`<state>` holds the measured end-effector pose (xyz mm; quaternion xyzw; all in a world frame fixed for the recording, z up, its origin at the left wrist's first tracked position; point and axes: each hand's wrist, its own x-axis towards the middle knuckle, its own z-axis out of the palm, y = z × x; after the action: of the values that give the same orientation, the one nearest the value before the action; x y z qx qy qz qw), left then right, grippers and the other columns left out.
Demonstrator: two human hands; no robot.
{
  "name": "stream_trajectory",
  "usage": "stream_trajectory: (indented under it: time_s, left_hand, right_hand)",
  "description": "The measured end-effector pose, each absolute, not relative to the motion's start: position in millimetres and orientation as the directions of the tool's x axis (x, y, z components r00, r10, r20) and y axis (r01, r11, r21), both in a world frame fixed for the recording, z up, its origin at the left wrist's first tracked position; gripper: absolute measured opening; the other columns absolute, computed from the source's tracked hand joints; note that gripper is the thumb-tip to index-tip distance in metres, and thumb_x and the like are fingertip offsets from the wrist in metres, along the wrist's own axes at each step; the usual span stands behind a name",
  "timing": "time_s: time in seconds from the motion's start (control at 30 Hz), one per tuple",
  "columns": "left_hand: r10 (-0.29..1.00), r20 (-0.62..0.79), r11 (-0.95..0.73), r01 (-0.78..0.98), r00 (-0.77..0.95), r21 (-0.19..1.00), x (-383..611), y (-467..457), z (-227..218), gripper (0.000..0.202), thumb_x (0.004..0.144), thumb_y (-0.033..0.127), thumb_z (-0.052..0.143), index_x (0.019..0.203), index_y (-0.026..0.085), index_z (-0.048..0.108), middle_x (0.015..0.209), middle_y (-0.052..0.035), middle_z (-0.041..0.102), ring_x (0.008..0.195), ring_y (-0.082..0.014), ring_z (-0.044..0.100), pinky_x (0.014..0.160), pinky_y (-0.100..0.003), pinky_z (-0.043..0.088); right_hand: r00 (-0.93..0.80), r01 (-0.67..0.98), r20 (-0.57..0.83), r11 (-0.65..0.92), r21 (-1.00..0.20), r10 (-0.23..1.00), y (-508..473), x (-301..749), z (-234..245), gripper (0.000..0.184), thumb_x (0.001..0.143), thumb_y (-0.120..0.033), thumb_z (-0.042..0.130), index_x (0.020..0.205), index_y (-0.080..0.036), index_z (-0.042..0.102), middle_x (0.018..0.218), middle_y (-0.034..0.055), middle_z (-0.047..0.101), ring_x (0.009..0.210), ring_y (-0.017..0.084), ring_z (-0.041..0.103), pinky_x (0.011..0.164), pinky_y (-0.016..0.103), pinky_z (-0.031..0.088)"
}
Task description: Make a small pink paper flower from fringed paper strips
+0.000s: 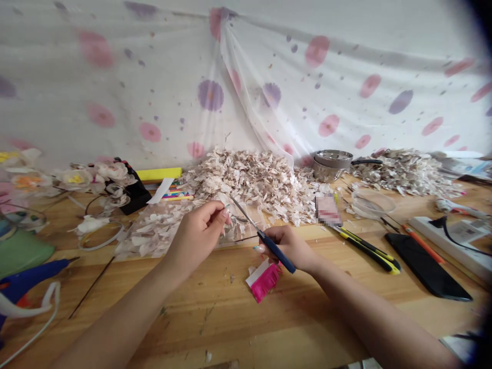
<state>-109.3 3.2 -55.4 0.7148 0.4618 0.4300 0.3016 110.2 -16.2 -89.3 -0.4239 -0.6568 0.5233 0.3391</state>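
Note:
In the middle of the head view, my left hand [202,228] is closed in a pinch, with a small pale petal [222,198] showing at its fingertips. My right hand [290,246] grips scissors [274,250] with dark blue handles. Their blades point up and left, close to my left fingertips. Below the scissors, a bright pink piece [265,284] with a white strip lies on the wooden table [215,318]. A large heap of pale dried petals [246,177] rises just behind both hands, and more petals [149,230] spread on the left.
A blue glue gun [34,279] and pale flower headbands [103,179] sit left. Rightward lie a yellow-black utility knife [369,248], a dark phone [426,266], and a white power strip [453,246]. Round tins [331,165] and another petal heap [407,171] stand behind.

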Motion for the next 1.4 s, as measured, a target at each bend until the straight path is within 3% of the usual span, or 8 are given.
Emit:
stream_trajectory:
  time_s: [0.23,0.37,0.67,1.3,1.4]
  left_hand:
    - [0.866,0.116,-0.32,0.362,0.486,0.875,-100.4,12.3,-72.9,0.019,0.084,0.03,0.052,0.069,0.02,0.057,0.065,-0.0001,0.066,0.056,-0.0145,0.061,0.056,-0.026,0.048]
    - [0.804,0.026,-0.28,0.34,0.594,0.898,-90.5,8.0,-82.4,0.019,0.083,0.029,0.053,0.068,0.019,0.059,0.063,-0.0014,0.068,0.055,-0.0154,0.063,0.054,-0.026,0.05]
    - [0.879,0.077,-0.281,0.381,0.47,0.881,-85.7,6.1,-82.7,0.026,0.088,0.035,0.045,0.07,0.02,0.056,0.064,0.0003,0.062,0.058,-0.0143,0.058,0.059,-0.026,0.045]
    - [0.884,0.081,-0.293,0.41,0.46,0.864,-83.3,4.3,-94.1,0.032,0.089,0.041,0.046,0.071,0.018,0.059,0.064,0.0009,0.057,0.062,-0.0151,0.054,0.061,-0.027,0.04]
    - [0.887,0.075,-0.274,0.39,0.455,0.879,-83.4,3.4,-91.2,0.029,0.087,0.043,0.048,0.085,0.018,0.063,0.069,-0.0001,0.06,0.063,-0.0151,0.055,0.061,-0.027,0.042]
  right_hand:
    - [-0.262,0.052,0.015,0.03,-0.998,0.965,-5.6,111.5,-99.9,0.04,0.067,-0.051,0.075,0.069,-0.016,0.056,0.047,-0.0076,0.045,0.04,0.007,0.043,0.042,0.022,0.041]
    - [-0.289,0.029,0.002,0.011,-1.0,0.957,-6.6,105.6,-106.0,0.037,0.066,-0.046,0.077,0.073,-0.015,0.058,0.047,-0.0075,0.049,0.039,0.007,0.044,0.041,0.021,0.039]
    - [-0.279,0.021,0.002,0.008,-1.0,0.96,-14.1,97.9,-107.7,0.03,0.071,-0.042,0.073,0.072,-0.016,0.057,0.048,-0.0071,0.05,0.042,0.007,0.045,0.042,0.02,0.036]
    - [-0.123,0.005,0.063,0.064,-0.998,0.99,-15.3,97.0,-99.1,0.033,0.065,-0.044,0.074,0.072,-0.016,0.058,0.049,-0.0043,0.054,0.042,0.009,0.045,0.042,0.021,0.038]
    - [-0.153,0.045,0.107,0.115,-0.992,0.983,-13.7,100.9,-100.1,0.029,0.069,-0.041,0.071,0.072,-0.016,0.057,0.051,-0.0046,0.052,0.044,0.008,0.045,0.044,0.021,0.039]
